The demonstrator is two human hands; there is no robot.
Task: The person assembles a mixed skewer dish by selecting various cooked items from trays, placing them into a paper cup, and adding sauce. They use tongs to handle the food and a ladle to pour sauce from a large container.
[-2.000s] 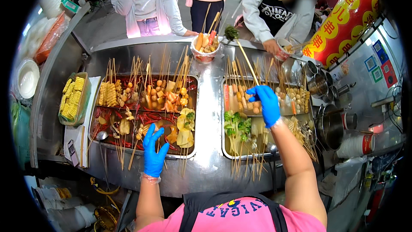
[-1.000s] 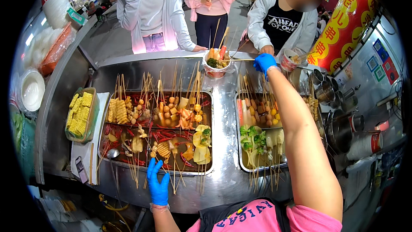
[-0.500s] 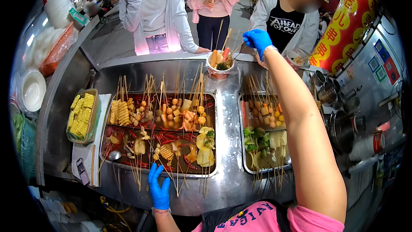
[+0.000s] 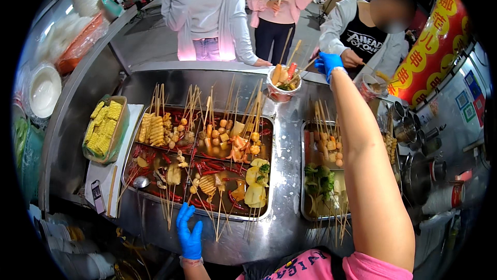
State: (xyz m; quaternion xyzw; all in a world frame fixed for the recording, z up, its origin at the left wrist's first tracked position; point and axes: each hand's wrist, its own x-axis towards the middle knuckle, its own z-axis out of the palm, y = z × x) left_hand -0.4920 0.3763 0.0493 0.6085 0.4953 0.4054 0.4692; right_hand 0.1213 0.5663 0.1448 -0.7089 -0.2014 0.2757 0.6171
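My right hand [image 4: 328,66], in a blue glove, reaches over the counter with its fingers closed round a bamboo skewer [image 4: 310,64]. That skewer slants down into a paper cup [image 4: 283,93] lined with clear plastic and packed with skewered food, a red stick-shaped piece and greens among it. In a matching glove, my left hand [image 4: 190,239] hangs open with its fingers apart, near the front edge of a large metal tray [image 4: 273,176]. Skewered food [image 4: 208,184] lies there in dark broth with red chillies, sticks poking out over the rim close to the left fingertips.
A second tray [image 4: 303,197] of skewers sits right, partly behind my right arm. Left are a box of corn [image 4: 106,130], a phone [image 4: 97,195] and a ladle [image 4: 141,181]. Several people stand across the counter; one at right holds a skewer over another cup [image 4: 368,87].
My right hand has lowered a little beside the cup, along with its skewer. The person at right now has a hand up with a skewer. The whole view has shifted slightly.
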